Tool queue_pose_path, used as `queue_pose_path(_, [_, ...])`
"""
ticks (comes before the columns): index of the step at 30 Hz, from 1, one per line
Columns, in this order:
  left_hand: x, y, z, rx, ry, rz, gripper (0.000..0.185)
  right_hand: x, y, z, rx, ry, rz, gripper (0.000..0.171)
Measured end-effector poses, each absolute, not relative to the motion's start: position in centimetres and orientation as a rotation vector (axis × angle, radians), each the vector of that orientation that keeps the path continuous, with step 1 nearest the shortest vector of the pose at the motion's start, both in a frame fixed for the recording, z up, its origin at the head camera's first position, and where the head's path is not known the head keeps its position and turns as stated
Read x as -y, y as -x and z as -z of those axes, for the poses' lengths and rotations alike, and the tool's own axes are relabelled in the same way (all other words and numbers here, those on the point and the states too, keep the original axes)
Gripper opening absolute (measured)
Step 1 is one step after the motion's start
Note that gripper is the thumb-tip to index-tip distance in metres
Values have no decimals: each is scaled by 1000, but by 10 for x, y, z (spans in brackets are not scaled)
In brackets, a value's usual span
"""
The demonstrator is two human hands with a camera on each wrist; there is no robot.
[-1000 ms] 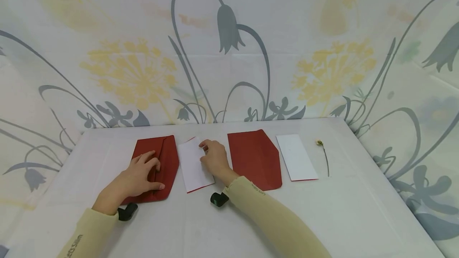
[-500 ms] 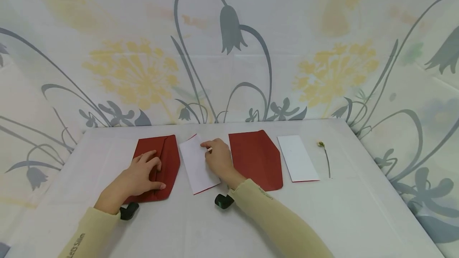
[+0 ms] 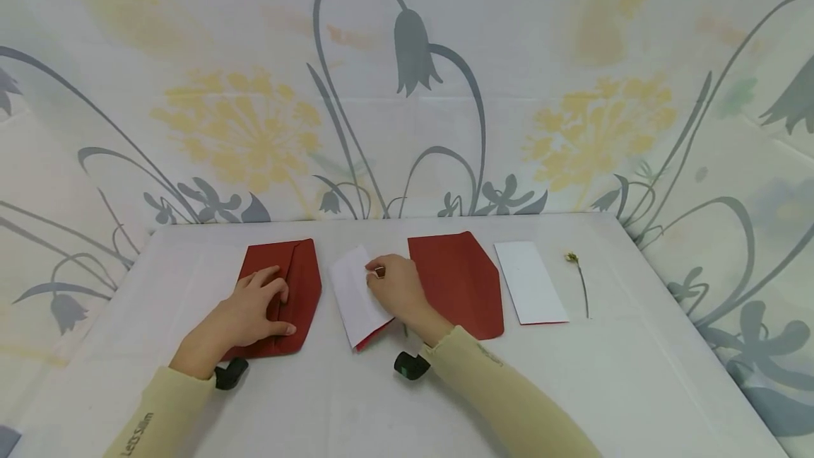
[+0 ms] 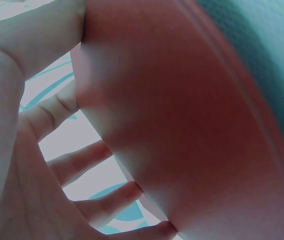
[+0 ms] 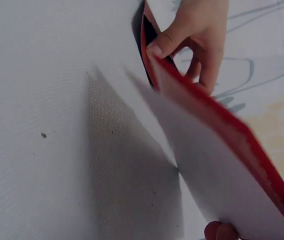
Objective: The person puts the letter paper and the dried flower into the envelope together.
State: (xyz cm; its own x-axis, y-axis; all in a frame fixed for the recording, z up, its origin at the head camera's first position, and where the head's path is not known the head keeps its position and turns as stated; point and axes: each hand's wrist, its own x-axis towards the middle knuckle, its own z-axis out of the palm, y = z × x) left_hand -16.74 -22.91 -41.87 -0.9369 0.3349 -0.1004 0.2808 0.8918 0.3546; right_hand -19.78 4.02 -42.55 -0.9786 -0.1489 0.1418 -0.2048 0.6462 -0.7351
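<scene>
On the left of the table lies a red envelope, its flap side up. My left hand rests on it, fingers spread and fingertips touching the paper, as the left wrist view of the red envelope also shows. My right hand pinches the right side of a folded card, white outside and red inside. In the right wrist view the card is lifted and tilted, showing a red edge and casting a shadow on the cloth. Fingertips press its lower end.
A second red envelope lies right of my right hand, partly covered by it. Further right are a white card with a red edge and a small dried flower on a thin stem. A patterned cloth stands behind the table.
My right hand has pinched the card, lifted it off the table and shifted it slightly right and toward me. The left hand stays on its envelope.
</scene>
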Motion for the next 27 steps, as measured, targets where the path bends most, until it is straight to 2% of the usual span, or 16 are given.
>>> queue_pose_path(18, [227, 167, 417, -2900, -479, -502, 41, -63, 189, 414, 2931, -382, -1335, 28])
queue_pose_path(27, [230, 168, 420, -2917, -482, -488, 42, -79, 197, 411, 3070, -508, -1444, 26])
